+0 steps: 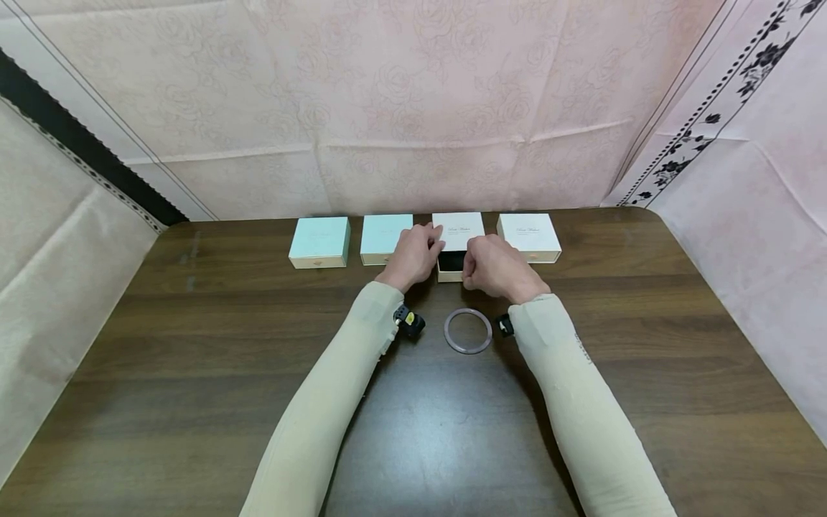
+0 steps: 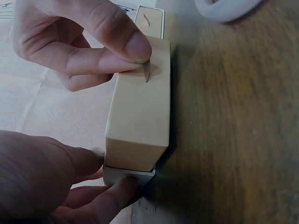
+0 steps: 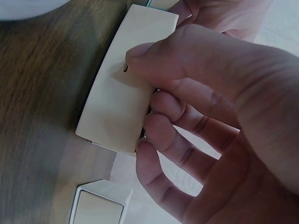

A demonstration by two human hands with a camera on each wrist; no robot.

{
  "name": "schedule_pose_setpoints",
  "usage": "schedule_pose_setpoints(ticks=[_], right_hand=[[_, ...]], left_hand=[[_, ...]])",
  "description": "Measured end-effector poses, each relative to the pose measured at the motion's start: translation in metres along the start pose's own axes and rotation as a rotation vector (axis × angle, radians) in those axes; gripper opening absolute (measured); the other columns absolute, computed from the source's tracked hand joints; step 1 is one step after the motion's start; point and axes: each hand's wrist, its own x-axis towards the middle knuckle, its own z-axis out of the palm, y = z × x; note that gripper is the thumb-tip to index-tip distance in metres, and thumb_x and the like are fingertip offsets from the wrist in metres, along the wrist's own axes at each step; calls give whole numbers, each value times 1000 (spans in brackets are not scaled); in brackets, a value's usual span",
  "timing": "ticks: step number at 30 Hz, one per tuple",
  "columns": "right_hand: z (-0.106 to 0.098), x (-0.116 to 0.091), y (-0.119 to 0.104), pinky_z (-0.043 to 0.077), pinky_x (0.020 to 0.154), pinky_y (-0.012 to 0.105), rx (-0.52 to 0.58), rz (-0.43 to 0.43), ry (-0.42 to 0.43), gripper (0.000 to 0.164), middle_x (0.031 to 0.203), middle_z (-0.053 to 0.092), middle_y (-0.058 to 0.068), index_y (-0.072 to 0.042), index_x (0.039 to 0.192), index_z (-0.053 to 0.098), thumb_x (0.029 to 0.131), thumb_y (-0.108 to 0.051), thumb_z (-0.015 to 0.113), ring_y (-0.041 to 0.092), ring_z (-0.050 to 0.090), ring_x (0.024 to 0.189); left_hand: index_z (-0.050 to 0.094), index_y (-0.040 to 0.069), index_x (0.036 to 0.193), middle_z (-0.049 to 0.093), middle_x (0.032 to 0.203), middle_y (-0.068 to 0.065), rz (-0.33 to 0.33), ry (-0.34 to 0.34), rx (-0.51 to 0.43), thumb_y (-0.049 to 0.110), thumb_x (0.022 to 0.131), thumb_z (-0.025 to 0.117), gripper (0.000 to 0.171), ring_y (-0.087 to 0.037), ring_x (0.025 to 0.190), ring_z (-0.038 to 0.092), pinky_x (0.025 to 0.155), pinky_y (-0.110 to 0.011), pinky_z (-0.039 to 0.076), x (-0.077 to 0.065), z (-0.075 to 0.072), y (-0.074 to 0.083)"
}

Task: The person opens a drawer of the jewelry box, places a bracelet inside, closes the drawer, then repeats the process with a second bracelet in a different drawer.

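Note:
A white box (image 1: 458,226) stands third from the left, its cream drawer (image 2: 138,109) pulled partly out toward the front, with a dark inside. My left hand (image 1: 411,255) grips the white outer sleeve (image 2: 126,176) at its left side. The thumb and forefinger of my right hand (image 1: 497,267) pinch the small pull tab (image 2: 146,73) on the drawer's front. In the right wrist view, the other fingers curl behind the drawer front (image 3: 110,100). A pale lilac bangle (image 1: 468,351) lies flat on the table between my wrists, touched by neither hand.
Two mint-green boxes (image 1: 319,238) stand to the left, the nearer one partly behind my left hand. Another white box (image 1: 530,233) is at the right of the row. Behind the brown wooden table (image 1: 194,373) rises a pink patterned cloth (image 1: 400,108).

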Motion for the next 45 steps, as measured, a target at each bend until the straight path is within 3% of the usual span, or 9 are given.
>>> schedule_pose_setpoints(ticks=[2,4,8,11,17,24,28,35,45], right_hand=[[0,0,0,55,77,39,0,0,-2,7,83,72,0,-12,80,73,82,-6,76,17,64,85],[0,0,0,55,78,39,-1,-2,-2,7,83,72,0,-12,80,73,83,-6,76,17,64,85],[0,-1,0,55,77,38,-6,-5,-2,8,82,72,0,-12,80,74,82,-6,78,17,64,85],[0,-1,0,55,76,37,-4,-8,-5,9,81,71,0,-12,79,73,83,-5,78,17,64,83],[-2,-1,-2,55,75,37,-10,-11,-12,10,82,72,0,-12,78,73,83,-5,78,17,64,83],[-2,-1,-1,55,75,38,-14,-17,-29,9,82,72,0,-13,78,73,82,-5,76,17,64,83],[-2,-1,-2,56,76,38,-20,-19,-27,11,81,72,-1,-14,77,73,81,-4,75,17,64,83],[-4,-3,-3,55,76,37,-17,-20,-36,11,80,72,0,-13,77,73,81,-3,75,17,64,82],[-3,-3,-2,54,73,35,-20,-23,-40,13,79,72,-1,-14,75,74,81,-3,74,17,63,81]], left_hand=[[54,8,75,53,153,-13,2,4,1,18,108,51,35,-29,102,65,79,-33,50,0,0,0],[52,9,74,53,153,-13,2,4,0,18,108,51,36,-29,96,64,78,-34,50,0,1,0],[54,7,74,46,158,-14,7,1,-4,18,108,51,36,-28,124,61,86,-34,51,0,1,0],[59,4,78,45,159,-15,5,-5,-8,18,109,50,35,-30,133,57,88,-35,51,0,1,-1],[64,2,85,45,159,-13,-2,-11,-1,19,109,50,33,-30,111,64,84,-34,51,1,1,0],[63,4,81,45,159,-13,-4,-6,7,19,109,50,33,-31,137,54,90,-35,51,1,0,0],[60,4,79,44,160,-14,-7,-9,1,18,109,50,34,-30,139,52,89,-35,51,1,0,0],[67,2,89,45,159,-14,-8,-13,-10,19,109,50,31,-32,121,61,86,-35,51,0,0,-1],[66,3,90,43,160,-17,-6,-15,-4,19,109,49,31,-31,146,44,94,-37,50,3,1,-1]])
